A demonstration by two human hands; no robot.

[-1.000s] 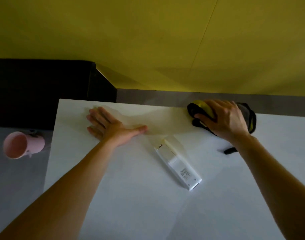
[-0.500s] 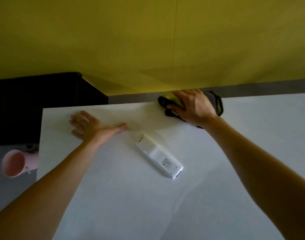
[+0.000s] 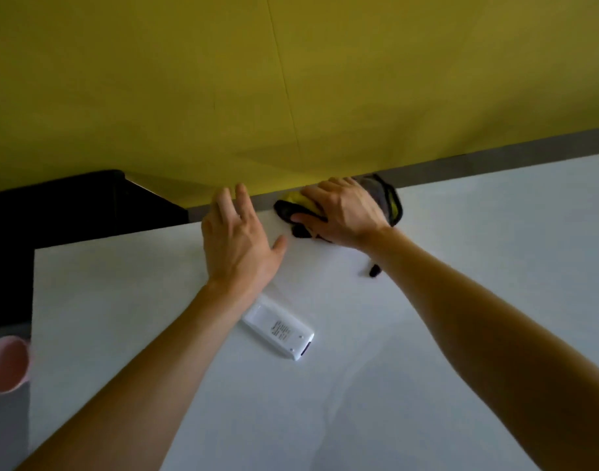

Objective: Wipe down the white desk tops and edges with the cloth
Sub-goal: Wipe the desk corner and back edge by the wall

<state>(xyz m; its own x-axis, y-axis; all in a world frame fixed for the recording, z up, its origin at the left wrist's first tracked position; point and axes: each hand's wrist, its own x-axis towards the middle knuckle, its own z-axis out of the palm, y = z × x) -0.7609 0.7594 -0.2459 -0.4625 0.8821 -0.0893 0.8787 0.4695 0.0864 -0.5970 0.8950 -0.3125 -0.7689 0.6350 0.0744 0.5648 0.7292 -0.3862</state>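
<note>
The white desk top (image 3: pixel 121 300) fills the lower part of the view. A grey and yellow cloth (image 3: pixel 388 197) with dark trim lies bunched at the desk's far edge. My right hand (image 3: pixel 345 212) lies on top of it, fingers curled over the cloth and thumb tucked at its near side. My left hand (image 3: pixel 240 243) is just left of the cloth with its fingers straight and spread, fingertips reaching past the far edge. Whether the left palm touches the desk cannot be told.
A white remote control (image 3: pixel 281 331) lies on the desk under my left forearm. A small dark object (image 3: pixel 373 270) sits beside my right wrist. A pink cup (image 3: pixel 7 363) stands off the desk's left edge. A yellow wall (image 3: pixel 291 79) and a black block (image 3: pixel 70 212) stand behind.
My left hand has moved right and forward, from lying flat near the desk's left side to beside the cloth. My right hand still covers the cloth at the far edge.
</note>
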